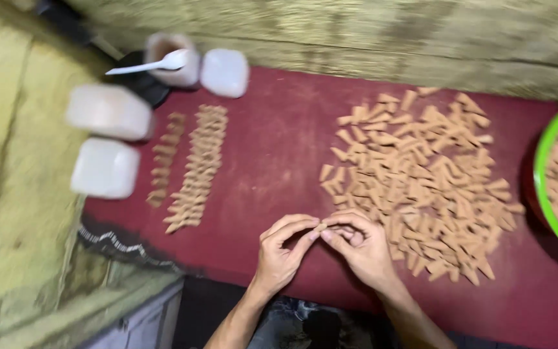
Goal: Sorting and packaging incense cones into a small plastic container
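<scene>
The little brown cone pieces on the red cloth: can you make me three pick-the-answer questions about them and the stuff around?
1. Where is the big loose pile of cone pieces?
A. right of the hands
B. on the floor
C. inside the cup

2. What colour is the bowl's rim?
A. blue
B. green
C. yellow

3. What are the left hand and right hand doing?
A. resting flat and apart
B. pinching one small piece together
C. holding the spoon

Answers:
1 A, the pile spreads over the red cloth to the right of the hands.
2 B, the rim at the right edge is bright green.
3 B, the fingertips of both hands meet on one brown piece.
</scene>
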